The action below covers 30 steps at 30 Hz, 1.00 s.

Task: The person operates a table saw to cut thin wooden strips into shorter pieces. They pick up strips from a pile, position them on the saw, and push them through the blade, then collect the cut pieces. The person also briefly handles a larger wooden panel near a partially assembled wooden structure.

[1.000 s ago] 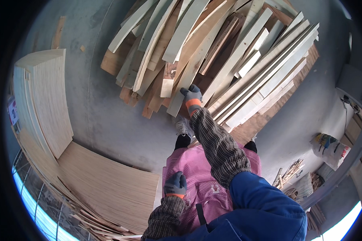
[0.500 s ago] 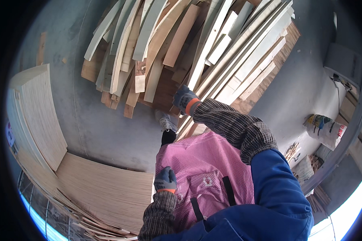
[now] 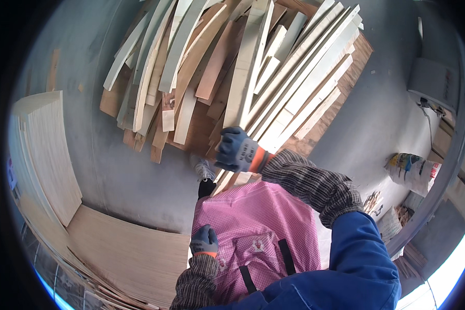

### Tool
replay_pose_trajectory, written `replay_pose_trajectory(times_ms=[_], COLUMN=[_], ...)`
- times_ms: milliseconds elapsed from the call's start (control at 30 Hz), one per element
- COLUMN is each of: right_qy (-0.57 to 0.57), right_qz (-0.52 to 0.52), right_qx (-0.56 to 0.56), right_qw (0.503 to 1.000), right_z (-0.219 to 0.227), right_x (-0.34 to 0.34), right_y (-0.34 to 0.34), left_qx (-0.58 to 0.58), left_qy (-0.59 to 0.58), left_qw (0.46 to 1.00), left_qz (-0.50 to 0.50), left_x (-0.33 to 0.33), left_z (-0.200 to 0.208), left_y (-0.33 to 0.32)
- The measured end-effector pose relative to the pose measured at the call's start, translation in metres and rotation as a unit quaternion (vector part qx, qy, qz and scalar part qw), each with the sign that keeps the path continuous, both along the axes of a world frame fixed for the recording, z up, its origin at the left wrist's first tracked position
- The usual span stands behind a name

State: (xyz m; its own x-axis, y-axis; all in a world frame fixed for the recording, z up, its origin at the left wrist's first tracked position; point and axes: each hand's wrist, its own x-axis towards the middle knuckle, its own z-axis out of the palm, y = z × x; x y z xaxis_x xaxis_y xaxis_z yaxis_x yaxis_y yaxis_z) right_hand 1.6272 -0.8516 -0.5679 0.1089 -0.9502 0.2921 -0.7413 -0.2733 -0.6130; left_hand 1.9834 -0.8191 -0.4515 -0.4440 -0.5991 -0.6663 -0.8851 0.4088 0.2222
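Note:
My right hand (image 3: pixel 237 150), in a grey glove with an orange cuff, is closed around the near end of a long pale wooden board (image 3: pixel 246 72). The board's broad face shows, and it lies along the top of a loose pile of wooden strips (image 3: pixel 191 98). My left hand (image 3: pixel 204 241), gloved the same way, is curled into a loose fist beside the left edge of my pink checked apron (image 3: pixel 263 212). Nothing sticks out of that fist; its palm side is hidden.
Stacked thin wooden sheets (image 3: pixel 124 248) lie at the lower left, with more standing upright (image 3: pixel 46 155) behind them. A shoe (image 3: pixel 202 168) is on the floor by the pile. On the right are a printed sack (image 3: pixel 411 170), a grey box (image 3: pixel 434 85) and wood scraps (image 3: pixel 404 213).
My right hand has come nearer to me, with the board's end in it. The board has turned so its broad face shows. My left hand stays by the apron, still curled.

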Motion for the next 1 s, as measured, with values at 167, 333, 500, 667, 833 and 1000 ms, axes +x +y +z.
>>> replay_pose_trajectory(times_ms=[167, 333, 500, 667, 833, 1000], right_qy=[-0.095, 0.039, 0.212, 0.197, 0.209, 0.164], right_qz=[-0.178, -0.317, -0.155, -0.107, -0.071, -0.099], right_qx=[-0.053, 0.216, 0.281, 0.4, 0.499, 0.529], right_qw=[0.978, 0.923, 0.923, 0.889, 0.838, 0.827], right_z=[0.04, -0.028, -0.074, -0.045, -0.029, -0.07], right_x=[-0.003, -0.026, -0.041, -0.054, -0.061, -0.06], right_y=[-0.085, -0.043, 0.056, 0.062, 0.059, 0.027], left_qx=[-0.017, -0.016, -0.023, -0.026, -0.041, -0.033], left_qy=[-0.001, 0.0, 0.025, 0.051, 0.004, 0.065], left_qw=[1.0, 1.0, 0.999, 0.998, 0.999, 0.997], left_qz=[-0.017, -0.006, -0.016, -0.013, -0.035, -0.027], left_x=[-0.005, -0.002, 0.004, 0.012, 0.006, 0.001], left_z=[0.002, 0.002, -0.002, -0.006, -0.002, -0.005], left_y=[-0.002, 0.004, 0.005, 0.011, 0.013, 0.001])
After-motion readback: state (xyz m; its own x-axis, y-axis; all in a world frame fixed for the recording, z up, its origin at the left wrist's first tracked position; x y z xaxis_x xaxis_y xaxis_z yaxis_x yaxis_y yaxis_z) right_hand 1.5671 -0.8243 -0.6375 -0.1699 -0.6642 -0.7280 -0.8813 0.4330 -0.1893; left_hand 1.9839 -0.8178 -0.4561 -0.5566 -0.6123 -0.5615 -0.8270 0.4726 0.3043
